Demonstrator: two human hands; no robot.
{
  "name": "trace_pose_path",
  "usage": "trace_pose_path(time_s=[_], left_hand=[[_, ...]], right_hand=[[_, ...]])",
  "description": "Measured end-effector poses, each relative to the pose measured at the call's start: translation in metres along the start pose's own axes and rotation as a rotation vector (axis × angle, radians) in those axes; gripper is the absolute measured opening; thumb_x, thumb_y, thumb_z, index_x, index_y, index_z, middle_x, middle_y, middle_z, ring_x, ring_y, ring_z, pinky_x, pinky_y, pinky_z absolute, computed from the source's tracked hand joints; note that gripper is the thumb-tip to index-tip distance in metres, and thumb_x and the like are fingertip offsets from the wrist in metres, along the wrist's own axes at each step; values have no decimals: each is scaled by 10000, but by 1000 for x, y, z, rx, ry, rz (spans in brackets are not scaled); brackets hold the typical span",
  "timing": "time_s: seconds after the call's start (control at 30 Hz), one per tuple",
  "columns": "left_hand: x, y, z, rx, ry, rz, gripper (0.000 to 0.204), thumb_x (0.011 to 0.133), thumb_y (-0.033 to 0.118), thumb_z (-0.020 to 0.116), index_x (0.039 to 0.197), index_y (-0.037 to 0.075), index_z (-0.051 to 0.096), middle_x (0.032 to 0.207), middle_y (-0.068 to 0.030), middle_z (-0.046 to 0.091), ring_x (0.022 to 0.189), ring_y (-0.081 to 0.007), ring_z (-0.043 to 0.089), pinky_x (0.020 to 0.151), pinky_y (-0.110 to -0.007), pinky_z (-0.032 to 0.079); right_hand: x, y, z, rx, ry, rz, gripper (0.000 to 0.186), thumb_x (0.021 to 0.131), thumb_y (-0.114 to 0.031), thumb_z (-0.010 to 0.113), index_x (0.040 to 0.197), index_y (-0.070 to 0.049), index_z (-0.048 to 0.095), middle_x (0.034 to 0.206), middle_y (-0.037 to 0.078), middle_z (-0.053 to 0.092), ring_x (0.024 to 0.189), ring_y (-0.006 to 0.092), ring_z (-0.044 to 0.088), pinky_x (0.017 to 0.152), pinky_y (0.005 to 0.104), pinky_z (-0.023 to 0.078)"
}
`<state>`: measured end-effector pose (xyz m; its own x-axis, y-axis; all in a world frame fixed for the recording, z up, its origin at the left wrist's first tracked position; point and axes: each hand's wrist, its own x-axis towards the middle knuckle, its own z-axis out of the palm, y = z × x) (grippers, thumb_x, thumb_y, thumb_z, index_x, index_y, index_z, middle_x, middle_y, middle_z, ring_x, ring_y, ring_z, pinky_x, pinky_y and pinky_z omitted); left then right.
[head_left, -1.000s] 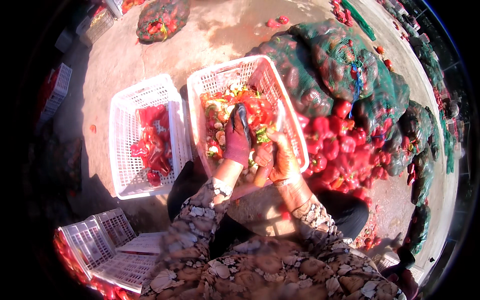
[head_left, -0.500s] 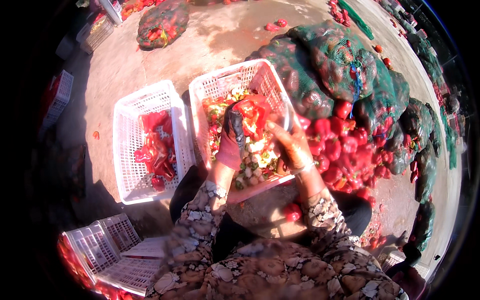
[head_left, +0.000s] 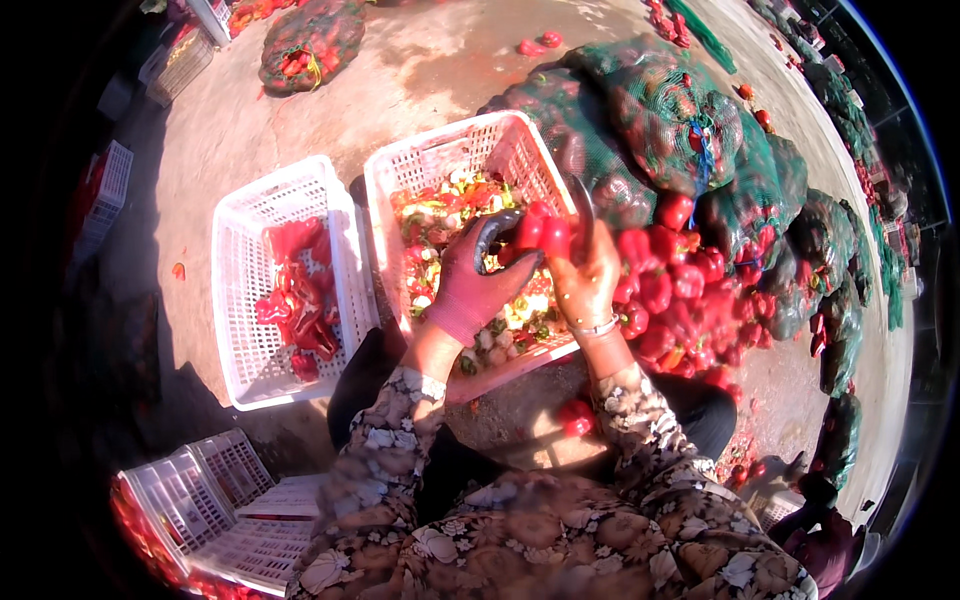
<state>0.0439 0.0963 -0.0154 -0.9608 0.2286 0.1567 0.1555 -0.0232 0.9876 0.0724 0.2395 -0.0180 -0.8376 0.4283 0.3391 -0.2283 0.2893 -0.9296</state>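
My left hand [head_left: 468,284] wears a pink glove with dark fingertips. Its thumb and fingers curl around a red bell pepper [head_left: 543,232], whose glossy outer skin faces up. From the right, my bare right hand [head_left: 590,272] meets the pepper; a dark curved knife blade [head_left: 581,203] sticks up past its fingers, and the handle is hidden in the grip. Both hands are above a pink-white plastic crate [head_left: 535,150] of pepper cores, seeds and green stem scraps. To its left, a white crate [head_left: 232,330] contains red pepper pieces [head_left: 300,295].
A heap of whole red peppers [head_left: 670,290] lies right of the scrap crate, before stacked green mesh sacks [head_left: 670,120]. One loose pepper [head_left: 577,417] rests near my knees. White crates [head_left: 190,505] stand at lower left. Another mesh sack [head_left: 313,45] sits at the back.
The pepper in my left hand showed a ragged, opened side before; smooth skin shows now. My left hand has turned, its fingers curling rightward. The knife blade has come into sight at my right hand.
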Motion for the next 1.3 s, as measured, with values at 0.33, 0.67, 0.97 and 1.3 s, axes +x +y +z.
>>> trace_pose_path(time_s=[0.33,0.67,0.97,1.3], left_hand=[[-4,2,-25,104,70,-146,271,792,74,749,1050,44,671,907,-50,697,841,-89,643,760,-258,524],[-7,-47,-268,553,735,-96,225,851,170,725,1006,48,615,854,-37,620,758,-125,599,650,-255,516],[28,-46,-164,822,418,-71,413,847,153,740,1217,18,614,1183,-80,631,1114,-182,582,956,-312,454],[52,-63,-59,868,173,-25,328,817,125,743,1117,45,639,1084,-58,670,991,-172,618,862,-308,473]], right_hand=[[-3,10,12,-282,-317,-36,325,757,-30,781,1039,-3,620,854,34,595,723,100,576,587,250,481],[7,77,-77,-451,-158,-35,304,841,-96,732,1097,23,621,823,104,650,753,138,627,678,291,523],[40,246,-268,-1128,40,271,313,810,-262,641,1025,-34,629,959,248,647,858,431,647,740,513,523],[113,351,-242,-1527,-272,229,304,823,-129,604,1118,-59,573,1135,202,579,823,320,695,658,415,577]])
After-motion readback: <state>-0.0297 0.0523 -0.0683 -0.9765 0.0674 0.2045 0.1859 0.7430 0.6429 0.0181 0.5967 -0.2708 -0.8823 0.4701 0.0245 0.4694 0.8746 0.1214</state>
